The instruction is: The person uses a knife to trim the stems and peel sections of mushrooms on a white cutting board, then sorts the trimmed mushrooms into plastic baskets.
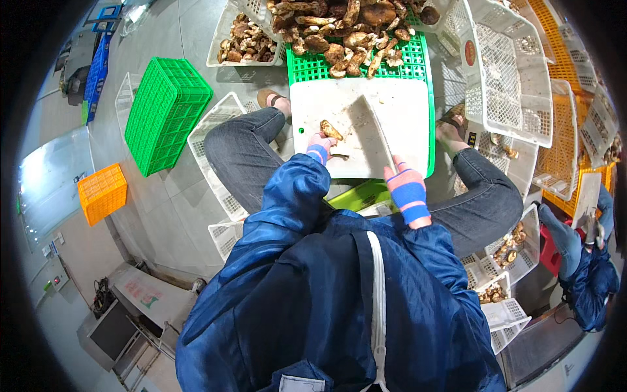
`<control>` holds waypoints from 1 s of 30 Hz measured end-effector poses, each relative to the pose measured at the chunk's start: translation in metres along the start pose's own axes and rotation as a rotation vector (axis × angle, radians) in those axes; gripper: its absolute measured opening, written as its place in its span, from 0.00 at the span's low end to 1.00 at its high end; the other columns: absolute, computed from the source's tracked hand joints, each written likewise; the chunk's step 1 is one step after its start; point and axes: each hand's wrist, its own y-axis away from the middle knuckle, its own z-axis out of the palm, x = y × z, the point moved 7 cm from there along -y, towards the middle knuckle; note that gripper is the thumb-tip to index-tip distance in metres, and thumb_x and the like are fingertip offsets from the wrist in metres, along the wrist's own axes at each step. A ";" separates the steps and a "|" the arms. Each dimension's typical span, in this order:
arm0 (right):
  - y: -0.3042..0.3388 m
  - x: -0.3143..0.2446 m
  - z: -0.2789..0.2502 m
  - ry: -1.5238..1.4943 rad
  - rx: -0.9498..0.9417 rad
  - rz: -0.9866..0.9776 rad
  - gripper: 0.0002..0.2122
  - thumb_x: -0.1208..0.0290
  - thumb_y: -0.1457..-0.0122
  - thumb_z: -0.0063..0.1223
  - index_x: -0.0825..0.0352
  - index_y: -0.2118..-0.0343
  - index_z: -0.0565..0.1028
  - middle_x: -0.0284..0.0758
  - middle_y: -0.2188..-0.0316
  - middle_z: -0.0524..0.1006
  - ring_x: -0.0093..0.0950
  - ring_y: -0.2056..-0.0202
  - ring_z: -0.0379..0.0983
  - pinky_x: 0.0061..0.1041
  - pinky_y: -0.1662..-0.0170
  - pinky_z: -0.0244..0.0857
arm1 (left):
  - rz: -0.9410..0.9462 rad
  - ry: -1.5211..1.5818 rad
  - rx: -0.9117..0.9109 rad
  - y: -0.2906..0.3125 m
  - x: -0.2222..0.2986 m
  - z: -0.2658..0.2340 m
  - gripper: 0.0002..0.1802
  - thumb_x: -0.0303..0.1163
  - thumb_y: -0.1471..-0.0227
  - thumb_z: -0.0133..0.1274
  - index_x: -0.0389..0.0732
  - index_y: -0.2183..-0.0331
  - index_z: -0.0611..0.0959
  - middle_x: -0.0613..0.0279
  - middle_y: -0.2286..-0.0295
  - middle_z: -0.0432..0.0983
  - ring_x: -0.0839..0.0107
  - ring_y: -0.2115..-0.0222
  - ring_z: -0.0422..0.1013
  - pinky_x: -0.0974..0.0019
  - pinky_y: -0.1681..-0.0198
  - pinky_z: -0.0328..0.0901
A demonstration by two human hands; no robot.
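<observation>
My left hand (319, 145), in a pink and blue striped glove, is closed on a small brown mushroom (331, 130) at the left of the white board (320, 98). A small dark sliver (339, 156) lies beside those fingers. At the board's near right edge my right hand (406, 185), in a similar glove, is closed at the near end of a long flat blade-like tool (379, 124). That tool slants away over the board; its exact kind I cannot make out. Past the board, a heap of brown mushrooms (353, 39) rests on a green perforated crate (310, 67).
White plastic baskets (509, 72) stand to the right, some holding mushrooms. A mushroom-filled basket (245, 42) stands far left of the board. A green crate (166, 111) and an orange crate (102, 194) sit on the left floor. Another person (591, 268) sits at far right.
</observation>
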 end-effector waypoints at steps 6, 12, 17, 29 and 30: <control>-0.007 0.014 -0.007 0.037 0.156 0.019 0.15 0.66 0.56 0.44 0.62 0.63 0.63 0.40 0.75 0.72 0.38 0.73 0.68 0.33 0.72 0.61 | -0.128 0.290 0.101 0.019 -0.006 0.003 0.14 0.27 0.59 0.44 0.48 0.65 0.67 0.66 0.78 0.64 0.73 0.77 0.61 0.56 0.70 0.61; -0.016 0.014 0.039 0.162 0.099 -0.018 0.29 0.73 0.58 0.45 0.68 0.51 0.48 0.44 0.70 0.70 0.39 0.71 0.67 0.34 0.71 0.61 | 0.097 -0.530 0.527 0.002 0.000 -0.007 0.36 0.48 0.72 0.57 0.33 0.61 0.68 0.48 0.65 0.66 0.60 0.62 0.63 0.67 0.61 0.59; -0.027 0.034 0.037 0.156 0.021 0.082 0.28 0.70 0.55 0.40 0.69 0.50 0.47 0.45 0.68 0.69 0.39 0.68 0.66 0.32 0.65 0.59 | 0.280 -0.601 0.439 0.018 0.040 0.029 0.33 0.45 0.73 0.58 0.33 0.65 0.71 0.49 0.69 0.69 0.58 0.64 0.65 0.66 0.62 0.60; -0.040 0.022 0.028 0.194 -0.044 0.059 0.16 0.64 0.59 0.44 0.63 0.65 0.68 0.39 0.69 0.71 0.37 0.66 0.67 0.36 0.61 0.57 | 0.284 -0.459 0.264 -0.034 0.039 0.023 0.18 0.39 0.68 0.49 0.33 0.76 0.74 0.53 0.79 0.71 0.66 0.81 0.67 0.68 0.74 0.61; -0.042 0.014 0.024 0.083 -0.058 0.054 0.17 0.61 0.58 0.44 0.63 0.64 0.68 0.40 0.69 0.71 0.36 0.66 0.67 0.31 0.62 0.58 | 0.383 -0.243 0.208 -0.052 0.034 0.009 0.16 0.36 0.67 0.49 0.34 0.75 0.73 0.56 0.79 0.70 0.68 0.82 0.66 0.68 0.76 0.61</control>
